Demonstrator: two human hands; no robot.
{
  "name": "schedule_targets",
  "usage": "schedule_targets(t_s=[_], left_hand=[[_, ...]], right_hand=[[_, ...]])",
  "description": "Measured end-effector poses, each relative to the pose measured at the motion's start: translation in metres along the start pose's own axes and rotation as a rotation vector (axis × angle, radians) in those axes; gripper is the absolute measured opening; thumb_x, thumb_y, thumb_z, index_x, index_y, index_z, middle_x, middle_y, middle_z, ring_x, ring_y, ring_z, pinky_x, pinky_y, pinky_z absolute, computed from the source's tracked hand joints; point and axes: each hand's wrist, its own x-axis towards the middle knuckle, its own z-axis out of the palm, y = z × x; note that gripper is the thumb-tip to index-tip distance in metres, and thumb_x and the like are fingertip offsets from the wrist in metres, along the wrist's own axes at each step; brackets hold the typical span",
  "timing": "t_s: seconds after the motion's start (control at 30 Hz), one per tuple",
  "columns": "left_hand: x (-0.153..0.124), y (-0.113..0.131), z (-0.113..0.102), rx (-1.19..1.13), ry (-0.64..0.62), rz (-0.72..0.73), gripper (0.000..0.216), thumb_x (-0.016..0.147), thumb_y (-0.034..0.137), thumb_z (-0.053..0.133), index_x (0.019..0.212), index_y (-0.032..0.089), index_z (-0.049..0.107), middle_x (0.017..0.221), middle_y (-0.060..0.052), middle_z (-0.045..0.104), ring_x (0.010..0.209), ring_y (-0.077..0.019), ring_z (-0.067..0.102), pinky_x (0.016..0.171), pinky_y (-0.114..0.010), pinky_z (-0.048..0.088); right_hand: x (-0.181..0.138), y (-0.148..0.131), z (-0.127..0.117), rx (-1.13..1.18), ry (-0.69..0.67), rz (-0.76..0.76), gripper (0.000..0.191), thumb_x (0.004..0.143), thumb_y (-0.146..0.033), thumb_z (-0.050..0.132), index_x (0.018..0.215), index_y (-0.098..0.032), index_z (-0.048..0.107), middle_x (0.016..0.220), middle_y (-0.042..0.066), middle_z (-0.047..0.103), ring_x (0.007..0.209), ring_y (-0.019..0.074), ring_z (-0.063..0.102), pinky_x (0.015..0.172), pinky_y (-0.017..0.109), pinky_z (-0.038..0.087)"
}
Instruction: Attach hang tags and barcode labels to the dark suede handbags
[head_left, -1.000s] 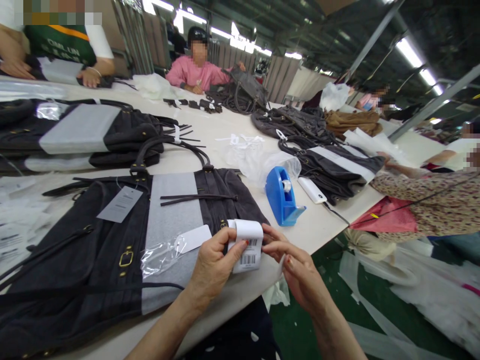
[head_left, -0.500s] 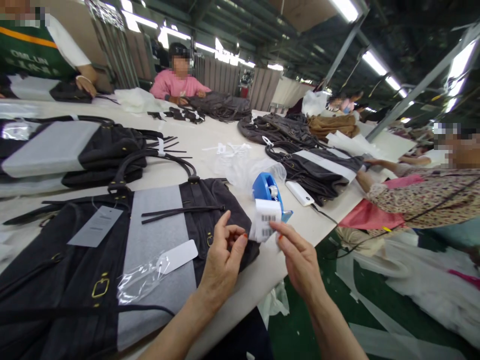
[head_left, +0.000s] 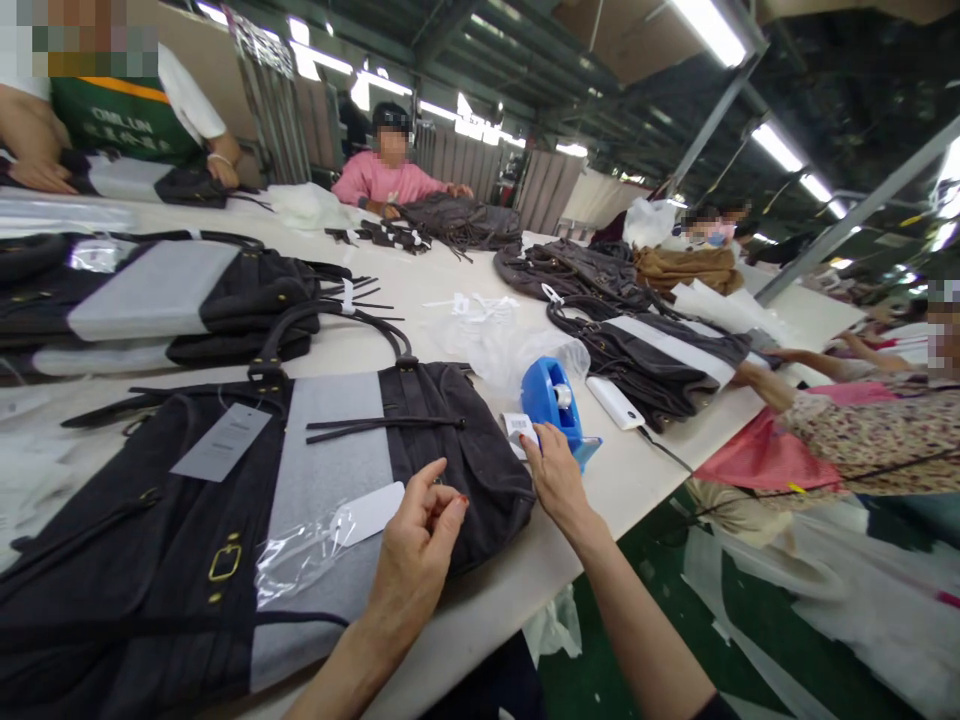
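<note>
My right hand [head_left: 559, 478] pinches the edge of a small stack of white barcode labels [head_left: 516, 428]. It is low over the table, just in front of a blue tape dispenser [head_left: 538, 388]. My left hand [head_left: 418, 540] hovers above a dark handbag [head_left: 472, 470], its fingers loosely curled and thumb apart from the index finger, with nothing visible between them. Pale grey wrapping [head_left: 330, 410] crosses the middle of the bag. On it lie a white tag [head_left: 371, 512] and a clear plastic sleeve [head_left: 296, 565]. A grey hang tag [head_left: 222, 442] rests on the bag's left part.
More wrapped handbags lie at the left [head_left: 150, 290] and right [head_left: 667, 350]. A white power bank [head_left: 613, 402] with a cable sits beside the dispenser. Crumpled clear plastic [head_left: 495, 345] is behind it. Co-workers stand across the table and to the right.
My right hand has moved the barcode labels down and away from me, to the table beside the dispenser. My left hand has drawn back slightly to the left. The view has shifted a little.
</note>
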Motion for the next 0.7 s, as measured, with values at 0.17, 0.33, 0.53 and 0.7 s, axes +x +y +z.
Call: schedule_targets(t_s=[0.17, 0.33, 0.53, 0.7], left_hand=[[0.001, 0.013, 0.001, -0.122, -0.069, -0.135, 0.031, 0.076, 0.040, 0.057, 0.094, 0.015, 0.056, 0.076, -0.003, 0.064, 0.068, -0.0142, 0.058, 0.064, -0.026, 0.045], [-0.005, 0.031, -0.003, -0.350, -0.236, -0.302, 0.025, 0.076, 0.039, 0.058, 0.076, 0.013, 0.060, 0.062, -0.002, 0.061, 0.054, -0.0093, 0.052, 0.053, -0.021, 0.038], [-0.014, 0.040, -0.012, -0.498, -0.394, -0.398, 0.028, 0.076, 0.039, 0.059, 0.066, 0.012, 0.057, 0.055, 0.000, 0.055, 0.048, -0.0067, 0.045, 0.049, -0.019, 0.034], [-0.016, 0.045, -0.013, -0.522, -0.443, -0.413, 0.028, 0.074, 0.039, 0.061, 0.065, 0.012, 0.056, 0.054, 0.000, 0.053, 0.046, -0.0066, 0.044, 0.046, -0.019, 0.032]], right_hand=[[-0.021, -0.047, -0.049, 0.033, 0.111, -0.310, 0.032, 0.091, -0.044, 0.040, 0.103, -0.020, 0.058, 0.093, 0.009, 0.062, 0.091, 0.0217, 0.057, 0.080, 0.038, 0.043], [-0.029, -0.076, -0.074, 0.015, 0.204, -0.665, 0.034, 0.085, -0.054, 0.048, 0.105, -0.027, 0.055, 0.087, 0.005, 0.065, 0.081, 0.0217, 0.061, 0.078, 0.039, 0.040], [-0.028, -0.085, -0.072, 0.038, 0.196, -0.735, 0.036, 0.078, -0.055, 0.057, 0.101, -0.028, 0.053, 0.084, 0.004, 0.066, 0.077, 0.0218, 0.063, 0.077, 0.040, 0.041], [-0.030, -0.086, -0.065, 0.127, 0.164, -0.757, 0.045, 0.072, -0.054, 0.065, 0.105, -0.026, 0.053, 0.084, 0.006, 0.066, 0.077, 0.0228, 0.063, 0.077, 0.041, 0.041]])
